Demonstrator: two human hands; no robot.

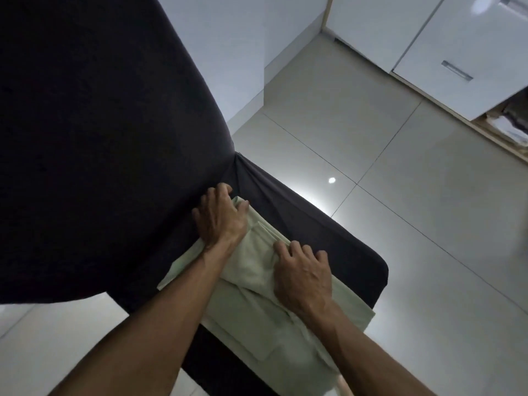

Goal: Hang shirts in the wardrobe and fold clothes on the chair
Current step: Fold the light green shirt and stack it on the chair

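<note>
A pale green garment (pixel 257 318) lies partly folded on the seat of a chair covered in dark fabric (pixel 328 241). My left hand (pixel 220 215) rests on the garment's far end, next to the chair's backrest, with fingers curled over the cloth's edge. My right hand (pixel 303 278) presses flat on the middle of the garment, fingers spread along a fold. The garment's near end hangs over the seat's front edge.
The chair's tall dark backrest (pixel 100 138) fills the left of the view. Glossy light floor tiles (pixel 414 224) surround the chair. White cabinet doors with a metal handle (pixel 457 70) stand at the upper right, beside an open shelf with folded clothes (pixel 511 124).
</note>
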